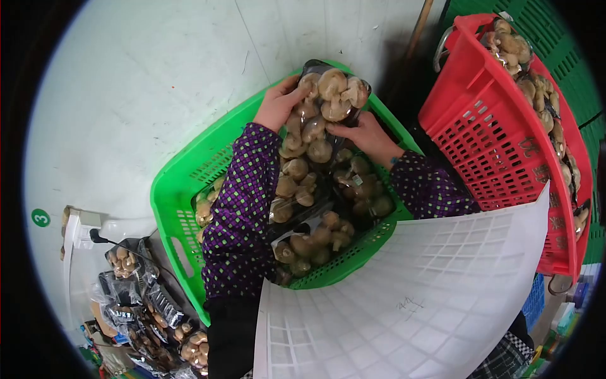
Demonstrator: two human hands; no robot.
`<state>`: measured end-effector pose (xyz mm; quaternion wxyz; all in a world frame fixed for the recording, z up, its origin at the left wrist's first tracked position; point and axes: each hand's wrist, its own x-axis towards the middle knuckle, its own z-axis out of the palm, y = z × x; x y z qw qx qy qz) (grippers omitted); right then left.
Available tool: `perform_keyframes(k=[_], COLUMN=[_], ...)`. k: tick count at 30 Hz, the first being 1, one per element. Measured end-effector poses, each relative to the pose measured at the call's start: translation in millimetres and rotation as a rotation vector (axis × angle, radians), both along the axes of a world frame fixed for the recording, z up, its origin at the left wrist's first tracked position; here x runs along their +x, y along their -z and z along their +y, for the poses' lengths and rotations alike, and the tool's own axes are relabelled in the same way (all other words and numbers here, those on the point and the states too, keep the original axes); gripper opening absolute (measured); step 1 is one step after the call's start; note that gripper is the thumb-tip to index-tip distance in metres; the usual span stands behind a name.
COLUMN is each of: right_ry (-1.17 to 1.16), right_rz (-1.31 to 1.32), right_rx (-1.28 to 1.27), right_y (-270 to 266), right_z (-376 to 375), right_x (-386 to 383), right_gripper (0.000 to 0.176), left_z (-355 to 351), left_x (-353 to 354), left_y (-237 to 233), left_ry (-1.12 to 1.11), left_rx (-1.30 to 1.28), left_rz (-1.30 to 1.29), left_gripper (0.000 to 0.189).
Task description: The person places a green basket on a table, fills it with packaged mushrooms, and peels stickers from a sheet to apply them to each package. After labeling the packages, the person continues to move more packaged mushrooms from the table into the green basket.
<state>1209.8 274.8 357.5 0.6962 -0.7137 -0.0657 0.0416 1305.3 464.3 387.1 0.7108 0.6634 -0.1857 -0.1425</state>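
A film-wrapped pack of brown mushrooms (334,95) in a black tray is held between my two hands, over the far end of a green basket (165,183). My left hand (279,104) grips its left edge, thumb pressed on the film. My right hand (371,137) holds the lower right side, with the thumb across the front. Beneath lie several similar packs, among them a mushroom pack (363,186) at the right and another mushroom pack (315,243) at the near end. My left sleeve hides part of the basket's contents.
At the right stands a red basket (470,120) filled with mushroom packs. A white curved sheet (404,303) with grid lines covers the lower foreground. At lower left are a pile of wrapped mushroom packs (129,297) and a thin black cable (126,247). Behind is a pale wall (139,95).
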Motion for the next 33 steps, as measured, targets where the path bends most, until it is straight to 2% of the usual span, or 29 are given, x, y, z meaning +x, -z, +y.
perform_keyframes(k=[1,2,3,4,6,7,9,10,11,13,14,16,18,22,25,27,28,30,33], right_ry=[0.002,0.068,0.134,0.14,0.169,0.174,0.055,-0.05,-0.049,-0.33,-0.235,-0.177,-0.111,-0.059,0.008,0.04,0.065,0.086,0.047], right_rz=[0.004,-0.04,-0.086,-0.089,-0.126,-0.128,-0.042,-0.043,-0.043,0.073,-0.059,-0.059,-0.059,-0.103,-0.133,-0.132,-0.116,-0.112,-0.121], right_rx=[-0.003,-0.018,-0.03,-0.024,-0.007,-0.006,-0.161,-0.381,-0.382,-0.961,-0.993,-1.033,-1.076,-1.102,-1.08,-1.045,-1.013,-0.989,-1.038], right_y=[2,5,10,16,38,44,54,48,33,4,-2,-11,-11,-11,-25,-26,-26,-26,-26], right_z=[2,4,6,8,14,15,16,8,6,1,0,-3,-8,-15,-22,-21,-22,-23,-25], right_x=[1,4,8,13,18,21,28,33,34,34,28,27,29,27,28,27,27,30,30], right_gripper=[0.037,0.036,0.035,0.035,0.042,0.042,0.047,0.05,0.05,0.052,0.054,0.054,0.054,0.05,0.049,0.049,0.05,0.051,0.053], left_z=[-5,-7,-10,-13,-18,-18,-15,-11,-6,-4,-4,-6,-19,-22,-29,-44,-46,-50,-59], left_x=[-2,-3,-5,-10,-9,-4,6,13,21,29,31,33,34,44,41,6,-2,-9,-10], left_y=[-1,13,28,38,50,53,59,64,70,81,84,87,89,94,88,75,79,85,86], left_ry=[-0.07,-0.063,-0.059,-0.124,-0.196,-0.192,-0.158,-0.159,-0.098,-0.037,-0.008,0.026,0.099,0.17,0.277,0.069,0.066,0.231,0.238], left_rx=[0.21,0.108,0.11,0.263,0.385,0.385,0.443,0.441,0.437,0.434,0.496,0.559,0.976,0.987,0.897,1.208,1.204,1.446,1.504], left_rz=[-0.144,-0.162,-0.163,-0.422,-0.564,-0.567,-0.544,-0.546,-0.484,-0.417,-0.439,-0.458,-0.423,-0.467,-0.33,-0.444,-0.433,-0.501,-0.624], left_gripper=[0.058,0.083,0.083,0.096,0.124,0.124,0.12,0.12,0.118,0.117,0.115,0.114,0.112,0.113,0.12,0.123,0.123,0.122,0.113])
